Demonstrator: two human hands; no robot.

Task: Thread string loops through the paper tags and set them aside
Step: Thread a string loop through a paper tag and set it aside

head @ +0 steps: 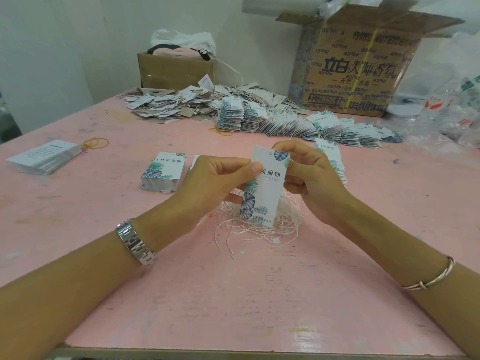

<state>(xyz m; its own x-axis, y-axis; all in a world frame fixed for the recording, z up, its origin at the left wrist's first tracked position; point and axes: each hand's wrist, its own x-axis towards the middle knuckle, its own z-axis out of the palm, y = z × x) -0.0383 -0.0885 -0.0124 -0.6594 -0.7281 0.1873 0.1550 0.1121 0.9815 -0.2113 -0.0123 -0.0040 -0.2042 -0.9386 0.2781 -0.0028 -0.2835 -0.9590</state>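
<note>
A white paper tag (267,188) with blue-green leaf prints stands upright over the table's middle, its punched hole near the top. My left hand (215,183) pinches its left edge with the thumb on the front. My right hand (309,175) grips the tag's right edge from behind, fingers curled. Beneath both hands lies a tangle of white string loops (259,227). A stack of unthreaded tags (162,172) sits left of my left hand. Another stack (335,162) is partly hidden behind my right hand.
A long row of threaded tags (298,123) and a loose heap (176,102) lie at the back. A stack of white cards (44,157) and yellow rubber bands (96,144) sit at left. Cardboard boxes (361,66) (176,68) and plastic bags (446,105) line the far edge.
</note>
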